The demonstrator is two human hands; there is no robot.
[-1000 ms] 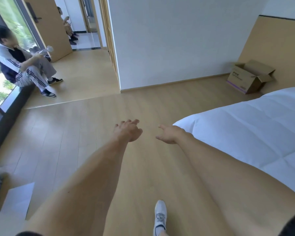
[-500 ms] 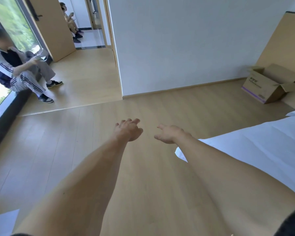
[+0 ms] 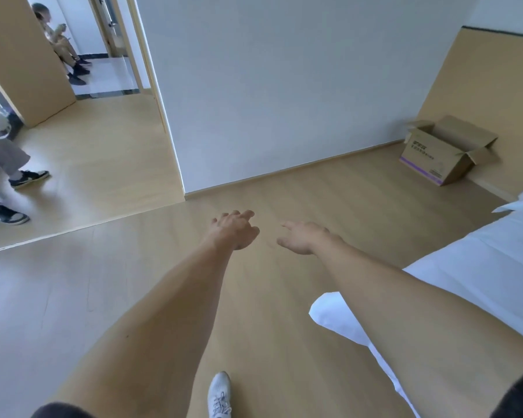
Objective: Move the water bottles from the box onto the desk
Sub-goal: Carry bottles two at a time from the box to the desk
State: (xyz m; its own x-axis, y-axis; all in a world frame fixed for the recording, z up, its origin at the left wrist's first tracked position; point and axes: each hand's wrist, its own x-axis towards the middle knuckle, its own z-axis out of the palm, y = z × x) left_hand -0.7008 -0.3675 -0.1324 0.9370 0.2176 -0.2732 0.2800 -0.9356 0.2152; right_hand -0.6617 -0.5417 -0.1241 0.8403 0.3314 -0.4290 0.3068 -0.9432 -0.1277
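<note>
An open cardboard box (image 3: 435, 153) with raised flaps stands on the wooden floor at the far right, against a tan panel. Its inside is hidden from here, so no bottles show. No desk is in view. Both my arms stretch out in front of me over the floor. My left hand (image 3: 234, 229) hangs with loosely curled fingers and holds nothing. My right hand (image 3: 302, 238) is relaxed and empty too. Both hands are well short of the box.
A bed with white bedding (image 3: 480, 267) fills the right side. A white wall (image 3: 284, 86) stands ahead with a doorway to its left. A seated person's legs (image 3: 9, 176) show at the left edge, another person (image 3: 58, 40) sits beyond the doorway. My white shoe (image 3: 219, 393) is below.
The view has swung left and forward: the box now sits further right and nearer, the bed has slid to the right edge. My hands keep the same outstretched, empty pose.
</note>
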